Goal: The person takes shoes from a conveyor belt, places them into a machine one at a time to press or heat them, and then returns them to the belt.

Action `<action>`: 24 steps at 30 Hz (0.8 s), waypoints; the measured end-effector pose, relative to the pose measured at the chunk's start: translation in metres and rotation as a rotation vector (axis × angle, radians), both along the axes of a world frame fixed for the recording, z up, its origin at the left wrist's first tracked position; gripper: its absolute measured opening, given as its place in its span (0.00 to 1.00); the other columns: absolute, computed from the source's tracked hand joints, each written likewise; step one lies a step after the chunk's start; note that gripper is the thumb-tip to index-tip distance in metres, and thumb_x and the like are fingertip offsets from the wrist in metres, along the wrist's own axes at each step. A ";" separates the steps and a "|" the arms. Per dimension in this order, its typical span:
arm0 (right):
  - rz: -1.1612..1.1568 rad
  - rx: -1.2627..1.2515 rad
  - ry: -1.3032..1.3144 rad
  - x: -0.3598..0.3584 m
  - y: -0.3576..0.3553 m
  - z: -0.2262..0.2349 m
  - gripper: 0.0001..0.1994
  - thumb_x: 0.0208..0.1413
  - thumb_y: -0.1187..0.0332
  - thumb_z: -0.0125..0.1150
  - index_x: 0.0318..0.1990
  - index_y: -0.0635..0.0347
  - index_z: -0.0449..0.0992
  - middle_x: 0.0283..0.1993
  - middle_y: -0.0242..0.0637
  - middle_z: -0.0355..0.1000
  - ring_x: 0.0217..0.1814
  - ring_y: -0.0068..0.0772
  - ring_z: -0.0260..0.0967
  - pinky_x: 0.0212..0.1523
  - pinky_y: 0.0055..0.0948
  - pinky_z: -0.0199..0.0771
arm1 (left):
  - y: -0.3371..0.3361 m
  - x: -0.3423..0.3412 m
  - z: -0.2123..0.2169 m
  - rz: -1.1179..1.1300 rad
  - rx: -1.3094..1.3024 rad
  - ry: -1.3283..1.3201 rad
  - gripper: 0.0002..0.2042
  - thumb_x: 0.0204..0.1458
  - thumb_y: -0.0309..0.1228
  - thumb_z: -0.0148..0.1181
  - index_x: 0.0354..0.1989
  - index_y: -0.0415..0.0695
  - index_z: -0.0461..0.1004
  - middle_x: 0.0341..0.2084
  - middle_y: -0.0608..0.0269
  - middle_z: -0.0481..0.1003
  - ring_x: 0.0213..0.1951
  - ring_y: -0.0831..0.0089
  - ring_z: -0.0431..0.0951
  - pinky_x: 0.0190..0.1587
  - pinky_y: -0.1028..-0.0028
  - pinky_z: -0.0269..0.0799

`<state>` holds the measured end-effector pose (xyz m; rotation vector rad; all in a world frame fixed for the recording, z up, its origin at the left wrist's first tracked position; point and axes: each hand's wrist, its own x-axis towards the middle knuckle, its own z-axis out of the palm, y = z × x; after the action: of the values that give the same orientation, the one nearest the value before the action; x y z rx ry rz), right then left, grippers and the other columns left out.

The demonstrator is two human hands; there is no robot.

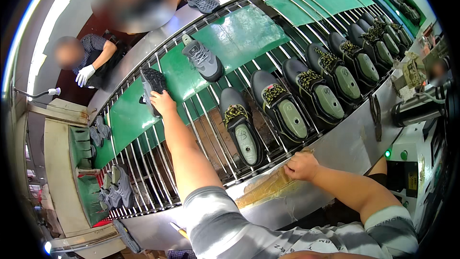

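Note:
My left hand [164,102] reaches over the rod conveyor, its fingers closed on a grey shoe [152,80] tipped so that its dark treaded sole shows. That shoe lies at the far side of a green sheet [129,127]. A second grey shoe [203,60] stands laced on the green sheeting to the right. At the conveyor's near metal edge my right hand [302,165] is curled closed beside brown tape [263,187]; a bit of tan material shows by its fingers, too small to name. The nearest black shoe [239,127] lies left of this hand.
Several black shoes with yellow-speckled laces and green lasts [292,120] line the rods [211,124] to the right. More grey shoes [117,189] sit by the machine opening [79,163] at left. Across the conveyor are two people and a loose sole [203,4].

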<state>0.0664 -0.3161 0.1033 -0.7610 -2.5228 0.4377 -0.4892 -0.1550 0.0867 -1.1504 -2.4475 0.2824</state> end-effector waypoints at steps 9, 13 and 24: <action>-0.059 -0.020 -0.028 -0.002 -0.011 -0.012 0.11 0.46 0.62 0.60 0.16 0.52 0.75 0.19 0.30 0.70 0.27 0.34 0.69 0.27 0.34 0.72 | -0.097 0.027 0.120 0.045 0.532 -1.019 0.27 0.37 0.39 0.67 0.49 0.43 0.77 0.34 0.55 0.78 0.39 0.60 0.80 0.45 0.67 0.74; -0.076 -0.051 -0.062 0.000 -0.015 -0.017 0.12 0.47 0.61 0.59 0.17 0.53 0.75 0.21 0.32 0.72 0.29 0.36 0.70 0.31 0.35 0.73 | -0.228 0.071 0.134 0.245 1.262 -1.890 0.17 0.49 0.33 0.59 0.47 0.41 0.70 0.41 0.59 0.76 0.40 0.66 0.78 0.38 0.66 0.76; -0.074 -0.737 0.088 0.002 -0.051 0.022 0.10 0.51 0.65 0.59 0.40 0.57 0.76 0.34 0.35 0.75 0.39 0.34 0.72 0.43 0.36 0.71 | -0.504 0.404 0.100 -0.223 1.819 -2.744 0.39 0.38 0.44 0.67 0.62 0.44 0.63 0.61 0.54 0.64 0.62 0.56 0.64 0.65 0.54 0.59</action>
<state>0.0685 -0.3670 0.1256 -1.0509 -2.2195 1.3770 -0.0856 -0.6586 0.1866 -0.0109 0.3185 2.0423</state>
